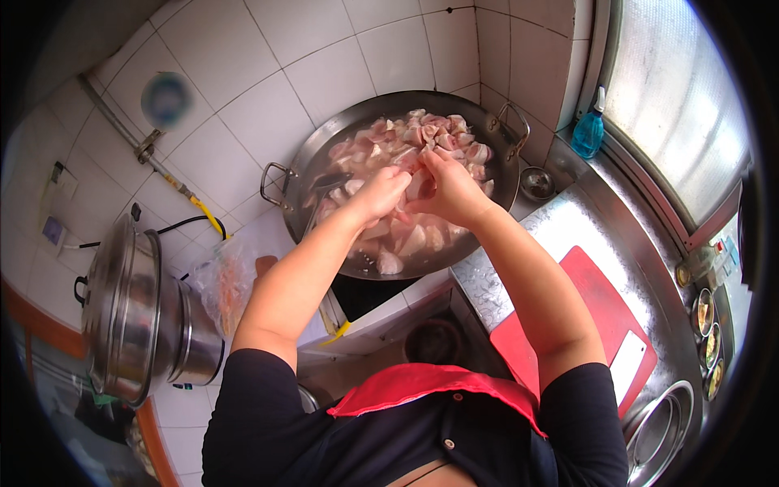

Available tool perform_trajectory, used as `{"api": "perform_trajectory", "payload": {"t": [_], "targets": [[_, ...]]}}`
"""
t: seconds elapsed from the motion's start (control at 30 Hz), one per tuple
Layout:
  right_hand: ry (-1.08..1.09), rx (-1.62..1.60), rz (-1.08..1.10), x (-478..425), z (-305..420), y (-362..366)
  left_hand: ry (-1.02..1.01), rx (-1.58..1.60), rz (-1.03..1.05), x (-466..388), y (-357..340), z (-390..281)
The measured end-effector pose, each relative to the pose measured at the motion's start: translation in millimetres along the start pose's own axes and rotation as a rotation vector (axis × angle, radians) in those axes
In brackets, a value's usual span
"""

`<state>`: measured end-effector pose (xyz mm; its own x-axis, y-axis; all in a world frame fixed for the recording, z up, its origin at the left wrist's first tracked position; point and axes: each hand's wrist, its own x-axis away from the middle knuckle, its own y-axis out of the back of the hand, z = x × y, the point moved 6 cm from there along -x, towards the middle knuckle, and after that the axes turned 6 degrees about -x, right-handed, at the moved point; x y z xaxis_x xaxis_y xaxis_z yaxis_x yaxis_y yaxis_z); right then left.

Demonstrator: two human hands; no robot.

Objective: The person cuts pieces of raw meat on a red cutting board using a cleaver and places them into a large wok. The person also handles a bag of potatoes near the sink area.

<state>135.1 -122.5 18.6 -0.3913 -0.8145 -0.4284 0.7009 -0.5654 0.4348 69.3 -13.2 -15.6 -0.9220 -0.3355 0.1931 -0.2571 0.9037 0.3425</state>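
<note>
A wide two-handled metal wok (310,137) holds many chunks of raw pale-pink meat (408,237) in cloudy liquid. Over its middle, my left hand (383,193) and my right hand (453,190) come together around one piece of raw meat (420,184). The fingers of the left pinch its near-left side, while the right curls its thumb and fingers about the other side. My fingers partly hide the piece. A dark ladle (331,180) rests inside the wok at the left, its handle partly behind my left forearm.
Left of the wok stand a stacked metal steamer pot (125,316) and a clear plastic bag (222,274). On the right-hand metal counter are a red cutting board (575,274), a cleaver (628,365), metal basins (660,426) and a blue spray bottle (588,135). A small metal bowl (537,182) sits beside the wok.
</note>
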Motion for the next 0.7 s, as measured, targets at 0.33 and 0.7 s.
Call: {"api": "perform_trajectory", "payload": {"t": [0.33,0.7], "targets": [[0.144,-0.011,-0.188,-0.3,7.1,6.9,-0.016,0.234,-0.052,12.3,7.4,-21.6],[0.037,-0.091,-0.171,11.4,12.9,14.9,-0.256,-0.02,0.001,29.0,-6.1,-45.2]]}}
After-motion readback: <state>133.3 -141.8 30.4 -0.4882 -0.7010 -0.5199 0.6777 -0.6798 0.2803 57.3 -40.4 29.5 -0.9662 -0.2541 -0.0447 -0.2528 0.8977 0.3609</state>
